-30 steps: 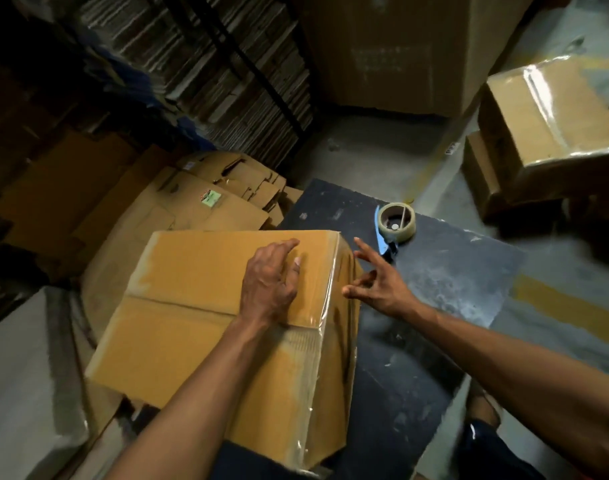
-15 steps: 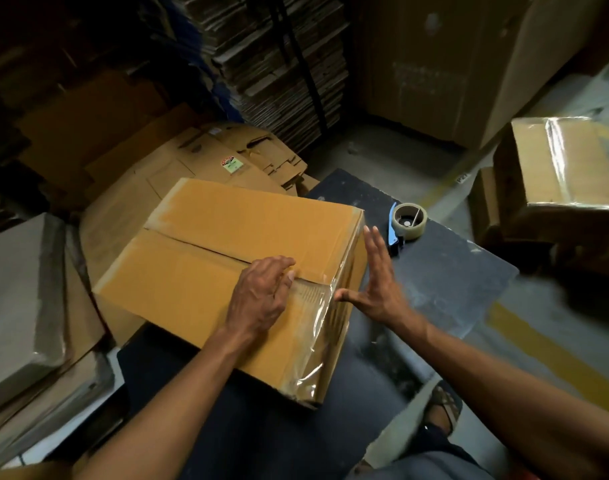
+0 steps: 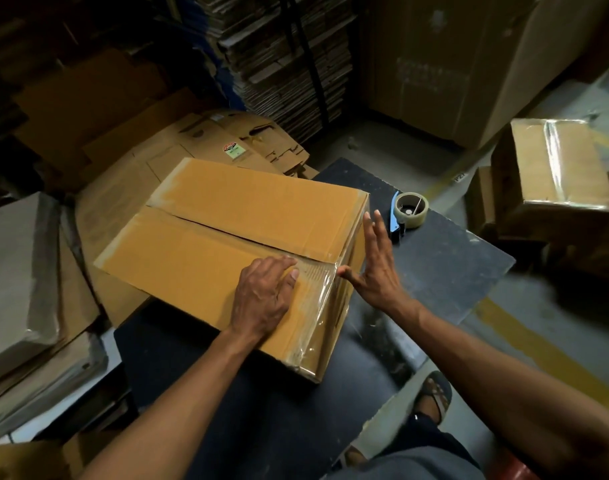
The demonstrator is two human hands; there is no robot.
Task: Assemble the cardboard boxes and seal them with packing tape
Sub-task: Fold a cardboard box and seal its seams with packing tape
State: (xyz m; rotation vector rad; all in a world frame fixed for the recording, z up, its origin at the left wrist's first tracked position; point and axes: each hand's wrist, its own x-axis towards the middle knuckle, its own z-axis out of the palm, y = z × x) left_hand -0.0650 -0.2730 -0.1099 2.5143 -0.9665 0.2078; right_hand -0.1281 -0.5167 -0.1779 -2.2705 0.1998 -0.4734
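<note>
A brown cardboard box (image 3: 227,230) lies on the dark table (image 3: 445,258) with its two top flaps closed. Clear tape (image 3: 317,292) covers the near right end of the seam and runs down the right side. My left hand (image 3: 265,299) presses flat on the top, over the taped seam. With straight fingers, my right hand (image 3: 376,268) lies against the box's right side at the top edge. A roll of clear tape in a blue-handled dispenser (image 3: 408,211) sits on the table just right of the box.
A taped box (image 3: 556,168) stands on others at the right. Flattened cartons (image 3: 227,147) lie behind the box and tall stacks of flat cardboard (image 3: 282,57) rise at the back. Wrapped sheets (image 3: 19,271) are piled at left. My sandalled foot (image 3: 433,396) is on the floor.
The box settled flat on the table. My left hand slid along the top towards me onto the taped end of the seam. My right hand came flat against the box's right side.
</note>
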